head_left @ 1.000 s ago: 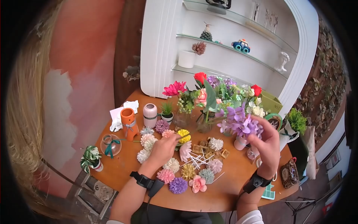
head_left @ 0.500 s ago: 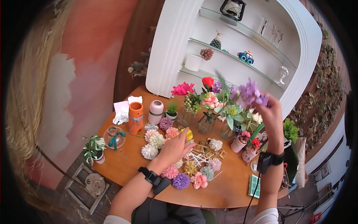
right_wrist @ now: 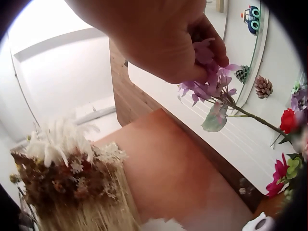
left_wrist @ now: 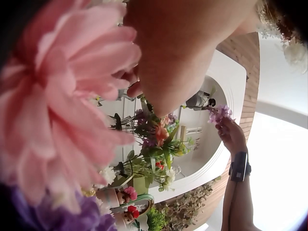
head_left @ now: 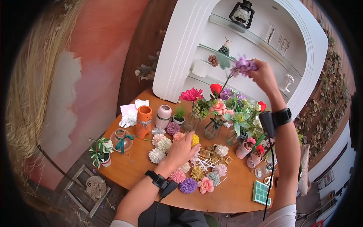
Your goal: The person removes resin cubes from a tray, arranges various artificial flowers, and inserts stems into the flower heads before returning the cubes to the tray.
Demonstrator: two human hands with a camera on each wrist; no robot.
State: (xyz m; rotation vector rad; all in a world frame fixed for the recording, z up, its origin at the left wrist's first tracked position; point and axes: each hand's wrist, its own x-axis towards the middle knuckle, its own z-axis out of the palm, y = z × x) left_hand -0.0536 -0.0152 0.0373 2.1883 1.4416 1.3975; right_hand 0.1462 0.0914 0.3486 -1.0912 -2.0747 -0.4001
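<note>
My right hand (head_left: 264, 78) is raised above the flower arrangement and grips a purple flower spray (head_left: 242, 66) by its blossoms. In the right wrist view, fingers and thumb close round the petals, and a green stem (right_wrist: 257, 118) with one leaf slants down toward the other flowers. Low over the table, my left hand (head_left: 177, 153) lies with fingers extended among loose flower heads, its fingertips beside a yellow flower head (head_left: 195, 140). A pink flower head (left_wrist: 62, 96) fills the near side of the left wrist view. Glass vases (head_left: 213, 131) hold the mixed flowers.
An orange pot (head_left: 144, 123), a pink vase (head_left: 163, 117) and a round glass vase (head_left: 124, 143) stand at the left. White sticks (head_left: 204, 165) lie mid-table. Two small pink pots, scissors and a green compartment tray (head_left: 261, 192) are at the right. Behind stands a white shelf unit (head_left: 181, 49).
My right hand has lifted the purple spray up and back, from low at the right of the arrangement to above it. My left hand stays among the flower heads, its fingers now straighter.
</note>
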